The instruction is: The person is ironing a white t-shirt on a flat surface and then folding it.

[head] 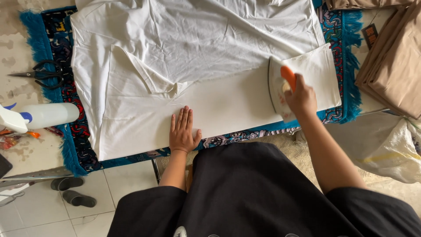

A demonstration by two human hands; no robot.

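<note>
Left hand [184, 130] is laid flat, fingers spread, on the white garment [193, 66]; the iron [280, 90] at right is gripped by the right hand [301, 97].

A small dark tag with orange print [370, 35] lies top right beside folded tan cloth [394, 66].

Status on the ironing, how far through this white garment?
Done: the lower band of the white garment near the left hand lies flat and smooth. In hand: the right hand grips the iron at the cloth's right end, the left pressing it flat. Left: the upper half and folded sleeve remain creased.
</note>
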